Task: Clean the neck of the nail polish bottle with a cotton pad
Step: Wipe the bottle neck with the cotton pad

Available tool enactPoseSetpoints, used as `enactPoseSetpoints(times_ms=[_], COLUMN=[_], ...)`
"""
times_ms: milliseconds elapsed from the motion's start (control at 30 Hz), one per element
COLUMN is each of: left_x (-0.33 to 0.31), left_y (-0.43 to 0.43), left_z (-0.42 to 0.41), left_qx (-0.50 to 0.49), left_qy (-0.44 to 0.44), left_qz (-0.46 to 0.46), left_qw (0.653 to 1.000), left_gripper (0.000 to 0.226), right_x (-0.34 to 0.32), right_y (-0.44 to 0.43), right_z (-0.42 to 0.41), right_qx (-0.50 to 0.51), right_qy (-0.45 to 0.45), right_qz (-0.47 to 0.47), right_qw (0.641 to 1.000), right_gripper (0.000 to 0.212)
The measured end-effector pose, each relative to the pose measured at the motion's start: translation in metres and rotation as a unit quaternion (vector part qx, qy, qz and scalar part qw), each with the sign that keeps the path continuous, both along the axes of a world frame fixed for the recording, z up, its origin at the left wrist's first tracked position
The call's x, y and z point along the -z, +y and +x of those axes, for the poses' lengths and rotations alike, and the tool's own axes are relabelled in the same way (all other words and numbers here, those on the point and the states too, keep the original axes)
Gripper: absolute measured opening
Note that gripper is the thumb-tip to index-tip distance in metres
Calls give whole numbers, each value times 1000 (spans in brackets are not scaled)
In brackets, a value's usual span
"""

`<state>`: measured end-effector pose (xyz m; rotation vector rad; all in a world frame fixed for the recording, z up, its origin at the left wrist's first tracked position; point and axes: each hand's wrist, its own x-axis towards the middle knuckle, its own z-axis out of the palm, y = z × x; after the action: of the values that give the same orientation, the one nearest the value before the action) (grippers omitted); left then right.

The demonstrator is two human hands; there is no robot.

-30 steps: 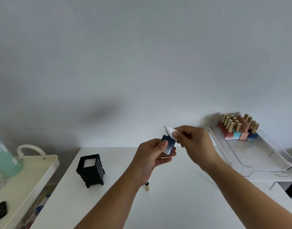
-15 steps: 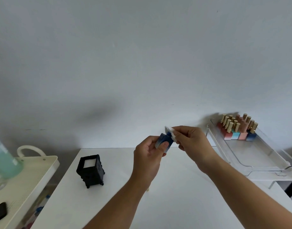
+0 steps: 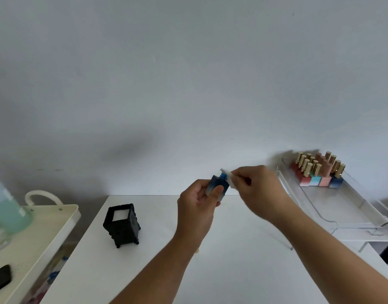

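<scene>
Since the earlier frames, the left hand (image 3: 197, 202) has turned the nail polish bottle (image 3: 217, 186) more upright, and the right hand (image 3: 257, 189) has brought the cotton pad (image 3: 230, 179) down against the bottle's neck. Left hand: fingers closed around the blue bottle body, thumb across its front face, bottle held above the white table (image 3: 144, 270) near the centre of view. Right hand: thumb and fingers pinched shut on the white pad, which touches the neck at the bottle's 2 o'clock side; the pad and fingertips hide most of the neck. At 9 o'clock from the hands, a black square holder (image 3: 121, 224) with a white pad in its top stands on the table. At 3 o'clock, a clear tray (image 3: 342, 216) carries a cluster of gold-capped polish bottles (image 3: 315, 172) at its far end. At 8 o'clock, a cream cart (image 3: 35, 233) bears a green-filled bottle (image 3: 6, 207) and a black phone (image 3: 0, 279).
</scene>
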<state>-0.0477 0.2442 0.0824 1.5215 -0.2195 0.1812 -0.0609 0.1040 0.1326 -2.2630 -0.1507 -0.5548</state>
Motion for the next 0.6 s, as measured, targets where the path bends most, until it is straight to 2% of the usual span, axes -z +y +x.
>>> enactPoseSetpoints(times_ms=[133,167,367,600], left_x=[-4,-4,-3,-1], left_y=[2,2,4,10], left_z=[0,0,1,6], left_qx=[21,24,35,43], left_qy=[10,11,12,-21], left_qz=[-25,-26,-14,56], left_qw=[999,999,999,997], left_gripper=[8,9,10,10], right_x=[-6,-6,-1,-2], right_y=[-11,-12,-9,-15], right_z=[6,7,9,11], right_qx=[-15,-17,-25,-122], right_qy=[66,73,97,112], right_qz=[230,240,169,260], right_qw=[971,968,980,951], right_gripper=[30,26,22,15])
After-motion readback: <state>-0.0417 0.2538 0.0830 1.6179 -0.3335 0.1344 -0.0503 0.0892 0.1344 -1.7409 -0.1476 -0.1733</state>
